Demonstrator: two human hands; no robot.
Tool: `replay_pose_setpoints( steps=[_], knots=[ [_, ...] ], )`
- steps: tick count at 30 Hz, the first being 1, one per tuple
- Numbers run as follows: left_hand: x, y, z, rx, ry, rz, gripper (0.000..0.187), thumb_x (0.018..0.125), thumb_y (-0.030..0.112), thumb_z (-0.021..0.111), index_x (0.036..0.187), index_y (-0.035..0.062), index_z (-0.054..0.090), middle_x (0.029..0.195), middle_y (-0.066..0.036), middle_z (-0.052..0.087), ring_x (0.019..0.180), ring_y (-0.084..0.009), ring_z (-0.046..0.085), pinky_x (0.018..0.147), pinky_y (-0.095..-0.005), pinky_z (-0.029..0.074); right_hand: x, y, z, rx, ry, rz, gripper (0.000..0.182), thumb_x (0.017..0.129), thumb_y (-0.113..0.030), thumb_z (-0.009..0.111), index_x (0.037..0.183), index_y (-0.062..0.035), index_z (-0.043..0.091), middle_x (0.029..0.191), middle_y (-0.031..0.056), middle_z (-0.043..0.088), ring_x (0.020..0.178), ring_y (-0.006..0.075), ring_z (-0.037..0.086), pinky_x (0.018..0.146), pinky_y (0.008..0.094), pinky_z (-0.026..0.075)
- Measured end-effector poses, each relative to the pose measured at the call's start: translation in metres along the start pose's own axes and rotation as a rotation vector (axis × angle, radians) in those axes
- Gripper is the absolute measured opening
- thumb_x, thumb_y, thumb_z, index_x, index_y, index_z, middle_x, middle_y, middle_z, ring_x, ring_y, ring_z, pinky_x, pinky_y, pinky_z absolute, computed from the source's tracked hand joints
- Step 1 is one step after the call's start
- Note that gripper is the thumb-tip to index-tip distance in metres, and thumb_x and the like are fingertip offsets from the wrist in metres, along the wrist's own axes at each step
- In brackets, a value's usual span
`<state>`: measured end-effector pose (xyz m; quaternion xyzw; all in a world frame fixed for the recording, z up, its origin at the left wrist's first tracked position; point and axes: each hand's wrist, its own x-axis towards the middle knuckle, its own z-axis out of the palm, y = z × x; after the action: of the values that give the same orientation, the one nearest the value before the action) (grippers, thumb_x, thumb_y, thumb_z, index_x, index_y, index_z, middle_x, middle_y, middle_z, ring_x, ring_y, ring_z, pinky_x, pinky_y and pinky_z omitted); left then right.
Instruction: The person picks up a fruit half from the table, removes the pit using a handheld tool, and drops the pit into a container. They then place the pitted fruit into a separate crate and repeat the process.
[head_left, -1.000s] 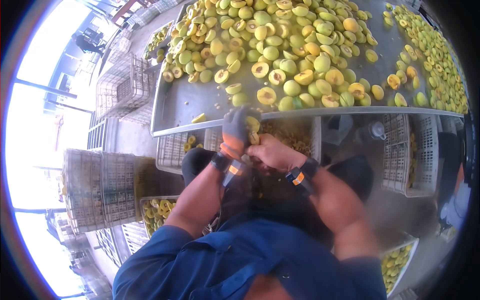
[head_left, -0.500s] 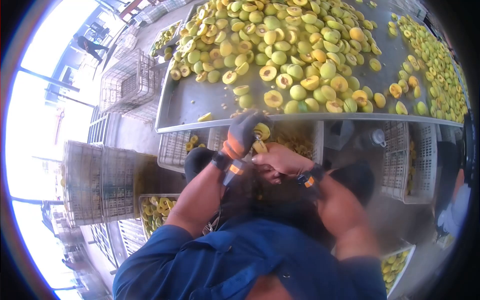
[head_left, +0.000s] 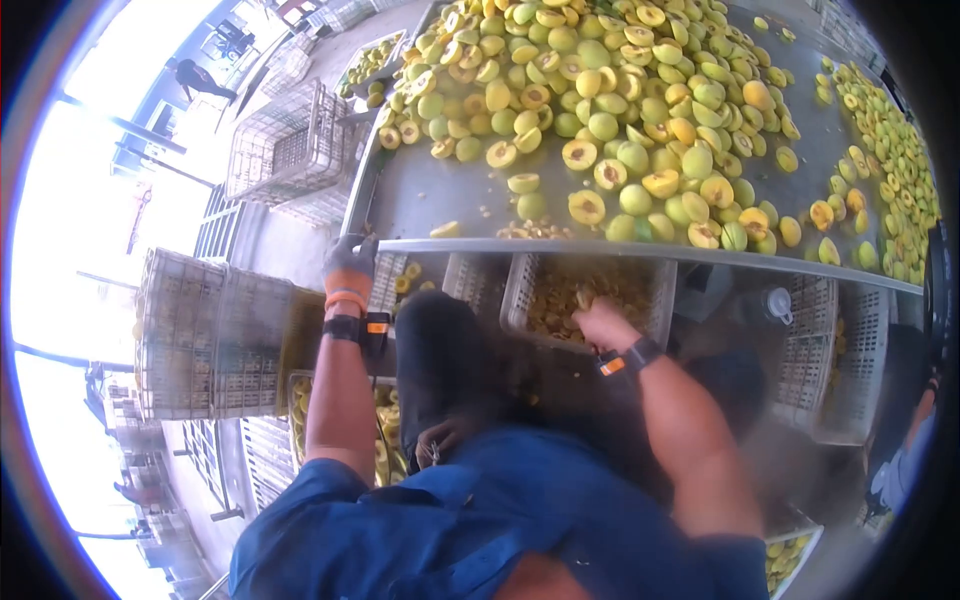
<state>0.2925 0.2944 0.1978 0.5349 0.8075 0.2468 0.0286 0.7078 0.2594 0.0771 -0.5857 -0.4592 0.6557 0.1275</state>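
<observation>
My left hand (head_left: 350, 265), in a dark glove with an orange cuff, is at the near left corner of the metal table (head_left: 400, 205), fingers curled over its rim. My bare right hand (head_left: 605, 326) reaches down to a crate (head_left: 515, 295) under the table edge, which holds many small brown-yellow pieces (head_left: 560, 300). Its fingers are closed around something small and pale; I cannot tell what it is. Halved yellow-green fruits (head_left: 587, 207), some with brown hollows in the cut face, lie heaped on the table.
Another crate with fruit pieces (head_left: 405, 278) stands beneath the table by my left hand. Stacked crates (head_left: 205, 340) rise at the left. A lidded clear container (head_left: 778, 306) sits under the table at the right, near more crates (head_left: 830, 370). Someone's arm shows at the right edge.
My hands were together at the table edge, a fruit half in the gloved left one. They have parted: left to the table corner, right over the crate. The fruit half is gone from my left hand.
</observation>
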Motion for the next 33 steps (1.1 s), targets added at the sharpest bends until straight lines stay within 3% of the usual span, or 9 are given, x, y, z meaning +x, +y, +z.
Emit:
replay_pose_setpoints(
  steps=[3,5,6,8,12,14,19,27,33],
  knots=[
    [0.014,0.023,0.016,-0.078,-0.069,0.104,0.04,0.099,0.04,0.07,0.112,0.0037,0.079,0.108,-0.02,0.078,0.101,-0.0383,0.074,0.093,-0.0433,0.056,0.002,-0.009,0.007,0.019,-0.082,-0.014,0.028,0.097,-0.023,0.065,0.089,0.0033,0.061,0.062,0.0105,0.059,0.045,0.0225,0.058,0.042,0.0379,0.048],
    [0.029,0.037,0.041,0.152,-0.211,0.488,0.039,0.099,0.039,0.069,0.113,0.0039,0.079,0.114,-0.019,0.078,0.106,-0.04,0.073,0.097,-0.0455,0.056,0.006,-0.008,0.008,0.021,-0.085,-0.034,0.03,0.097,-0.023,0.065,0.09,0.0051,0.062,0.063,0.0115,0.06,0.045,0.0237,0.06,0.042,0.0392,0.049],
    [0.037,0.048,0.063,0.184,-0.306,0.252,0.04,0.098,0.04,0.068,0.115,0.0054,0.079,0.12,-0.019,0.077,0.111,-0.0405,0.072,0.098,-0.0468,0.055,0.008,-0.008,0.008,0.028,-0.081,-0.046,0.03,0.097,-0.023,0.065,0.09,0.006,0.062,0.063,0.012,0.061,0.046,0.0243,0.061,0.043,0.0399,0.049],
    [0.041,0.078,0.074,0.38,-0.592,0.31,0.04,0.096,0.04,0.071,0.119,0.0071,0.078,0.121,-0.018,0.077,0.108,-0.0398,0.073,0.098,-0.0449,0.056,0.001,-0.019,0.009,-0.061,-0.046,-0.052,0.031,0.096,-0.023,0.065,0.093,0.0079,0.064,0.064,0.0146,0.063,0.047,0.0263,0.064,0.045,0.0415,0.051],
    [0.057,0.059,0.109,0.148,-0.693,0.485,0.043,0.093,0.033,0.077,0.128,0.0074,0.076,0.121,-0.017,0.077,0.104,-0.0335,0.074,0.097,-0.0401,0.057,-0.011,-0.031,0.012,-0.103,0.019,-0.232,0.034,0.094,-0.022,0.065,0.102,0.0108,0.067,0.068,0.0197,0.068,0.05,0.0287,0.067,0.049,0.0426,0.054],
    [0.054,0.059,0.114,0.004,-0.648,0.544,0.044,0.092,0.027,0.079,0.131,0.0068,0.074,0.118,-0.018,0.078,0.102,-0.028,0.075,0.094,-0.038,0.058,-0.016,-0.041,0.013,-0.143,0.049,-0.314,0.034,0.095,-0.024,0.067,0.105,0.009,0.066,0.087,0.0287,0.072,0.076,0.0421,0.073,0.071,0.0485,0.058],
    [-0.003,0.128,0.071,-0.593,-0.719,0.191,0.044,0.095,0.012,0.073,0.139,0.0073,0.07,0.118,-0.011,0.077,0.104,-0.0174,0.073,0.088,-0.0324,0.06,-0.028,-0.058,0.013,-0.087,0.077,-0.496,0.032,0.097,-0.023,0.068,0.11,0.0061,0.064,0.105,0.0338,0.071,0.108,0.0533,0.066,0.092,0.0534,0.052],
    [-0.082,0.169,0.072,-1.054,-0.816,0.157,0.042,0.108,0.018,0.052,0.143,-0.0038,0.062,0.122,-0.011,0.073,0.102,-0.0192,0.073,0.08,-0.0312,0.061,-0.043,-0.056,0.005,0.062,0.126,-0.646,0.031,0.097,-0.018,0.066,0.118,0.0049,0.064,0.105,0.0307,0.072,0.105,0.0507,0.068,0.091,0.0503,0.054],
    [-0.112,0.185,0.068,-1.174,-0.798,-0.049,0.038,0.108,0.016,0.06,0.141,-0.0026,0.065,0.122,-0.011,0.075,0.099,-0.0163,0.073,0.084,-0.028,0.059,-0.047,-0.047,0.002,0.03,0.176,-0.633,0.029,0.098,-0.016,0.065,0.119,0.0038,0.066,0.107,0.0294,0.073,0.106,0.0487,0.069,0.092,0.0492,0.054]
  ],
)
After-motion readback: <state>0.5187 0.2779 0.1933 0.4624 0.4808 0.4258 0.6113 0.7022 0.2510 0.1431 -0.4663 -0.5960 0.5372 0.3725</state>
